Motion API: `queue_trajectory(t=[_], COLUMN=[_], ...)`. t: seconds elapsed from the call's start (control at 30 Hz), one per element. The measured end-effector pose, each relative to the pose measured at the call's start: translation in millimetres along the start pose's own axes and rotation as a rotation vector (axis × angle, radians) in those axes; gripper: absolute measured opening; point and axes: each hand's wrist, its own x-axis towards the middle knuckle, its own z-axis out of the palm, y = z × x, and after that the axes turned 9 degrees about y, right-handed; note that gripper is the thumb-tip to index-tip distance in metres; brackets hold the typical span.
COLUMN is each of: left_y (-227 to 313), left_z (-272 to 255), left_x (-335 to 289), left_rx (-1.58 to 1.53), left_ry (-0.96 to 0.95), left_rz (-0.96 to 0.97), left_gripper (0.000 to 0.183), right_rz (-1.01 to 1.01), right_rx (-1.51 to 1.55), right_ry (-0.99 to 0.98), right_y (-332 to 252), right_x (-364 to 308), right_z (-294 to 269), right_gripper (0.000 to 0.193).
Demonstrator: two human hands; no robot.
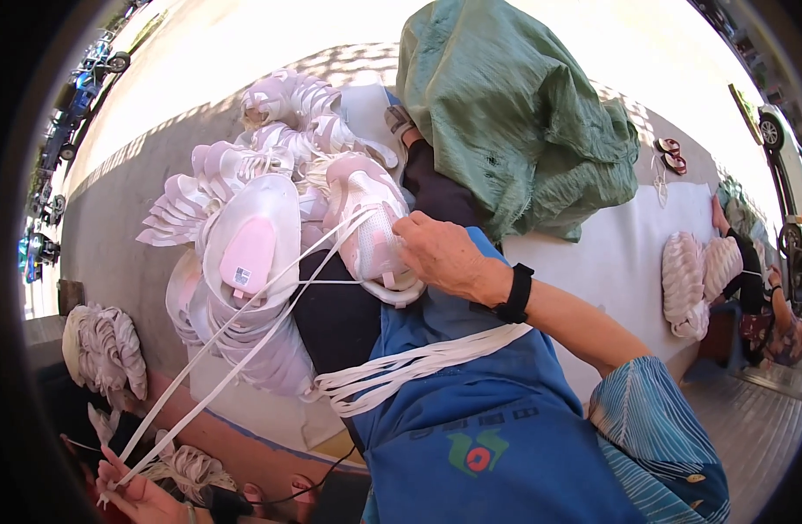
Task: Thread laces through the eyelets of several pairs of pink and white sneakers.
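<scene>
One pink-and-white shoe (367, 247): the curled right hand (449, 258) grips its side, apparently for steadiness, while the nearly closed left hand (137, 498) pinches its white laces (244, 361) taut.

Green sack (514, 122) cropped above, arm (196, 513) behind left hand (139, 498) cropped below, small blue vehicles (79, 92) possibly motorbikes

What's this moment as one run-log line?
left hand: holds white shoelaces taut; right hand: grips pink-white shoe upper; lap: white lace bundle on blue apron; left side: stacked shoe uppers
</scene>
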Motion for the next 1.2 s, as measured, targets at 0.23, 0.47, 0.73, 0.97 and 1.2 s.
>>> queue_trajectory(t=[0.23,0.47,0.73,0.97,1.2], left_y=[-154,-214,-231,-241,-242], left_z=[268,350,359,357,318], left_x=[-69,-86,-97,-113,-105], left_rx=[0.406,0.614,0.644,-0.03,0.493], left_ry=[-0.076,-0.436,-0.489,-0.219,-0.228], left_rz=[-0.313,-0.204,-0.108,-0.962,-0.58], left_gripper=[0.026,0.011,0.01,0.023,0.018], right_rz=[-0.204,-0.173,-0.172,0.076,0.502], right_rx=[0.583,0.746,0.826,1.086,1.5], right_ry=[0.234,0.261,0.211,0.092,0.027], right_y=[-51,-75,-63,-56,-1], right_x=[0,-16,-17,-23,-40], right_z=[-65,-84,-76,-82,-129], right_gripper=[0.012,0.03,0.014,0.013,0.02])
